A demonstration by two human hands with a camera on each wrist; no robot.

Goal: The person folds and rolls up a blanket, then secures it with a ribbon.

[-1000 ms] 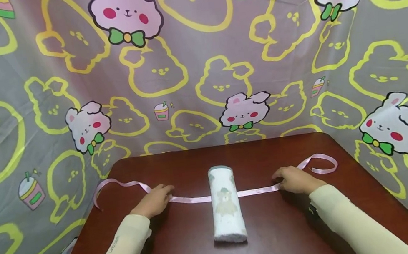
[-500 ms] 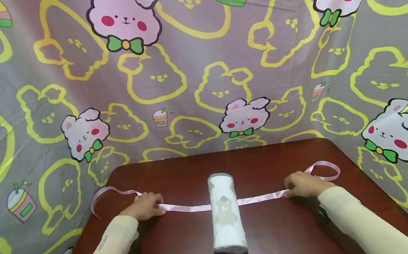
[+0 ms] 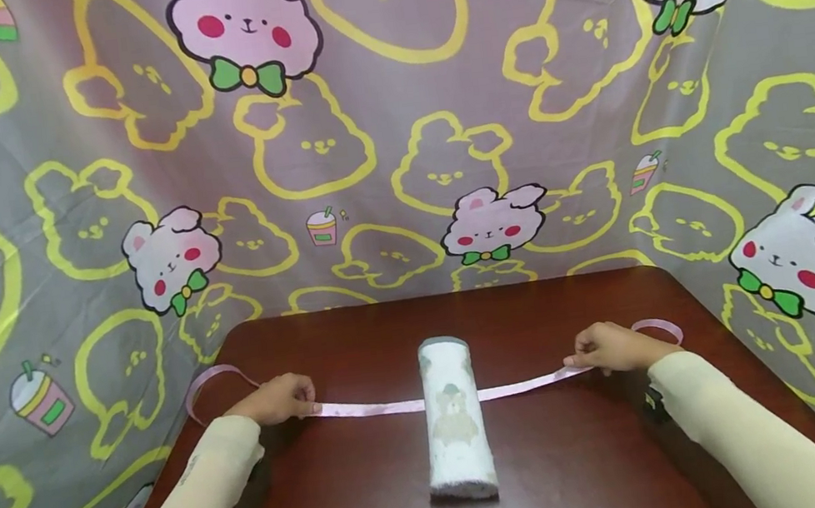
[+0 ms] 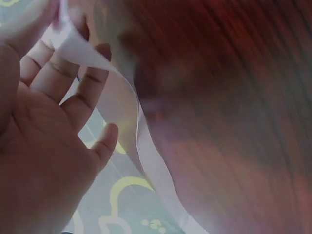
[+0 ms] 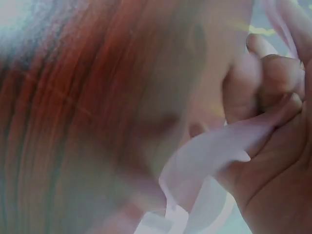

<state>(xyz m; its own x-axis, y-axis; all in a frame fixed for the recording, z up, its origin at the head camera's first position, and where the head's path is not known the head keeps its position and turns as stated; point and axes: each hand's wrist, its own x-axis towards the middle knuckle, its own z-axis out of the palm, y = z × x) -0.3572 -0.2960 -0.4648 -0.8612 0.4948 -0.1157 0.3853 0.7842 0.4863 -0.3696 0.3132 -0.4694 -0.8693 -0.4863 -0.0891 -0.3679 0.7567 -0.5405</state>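
Note:
A rolled white towel (image 3: 461, 441) with a bear print lies lengthwise on the table. Beneath its middle passes a pink ribbon (image 3: 376, 409), stretched out to both sides. On the left, my left hand (image 3: 278, 399) pinches the ribbon between thumb and forefinger; the left wrist view shows the other fingers loosely bent and the ribbon's tail (image 4: 153, 161) trailing off. To the right, my right hand (image 3: 610, 348) pinches the other stretch, its fingers curled in the right wrist view, where the ribbon (image 5: 209, 146) crosses the palm. Behind each hand a loose ribbon end loops.
The dark brown wooden table (image 3: 374, 492) has rounded far corners. A grey curtain (image 3: 365, 150) printed with yellow outlines and rabbit faces hangs around its back and sides.
Both hands have moved outward from the towel along the ribbon, the left hand further left and the right hand further right. The loose ends behind the hands have shortened. The towel stays on the ribbon.

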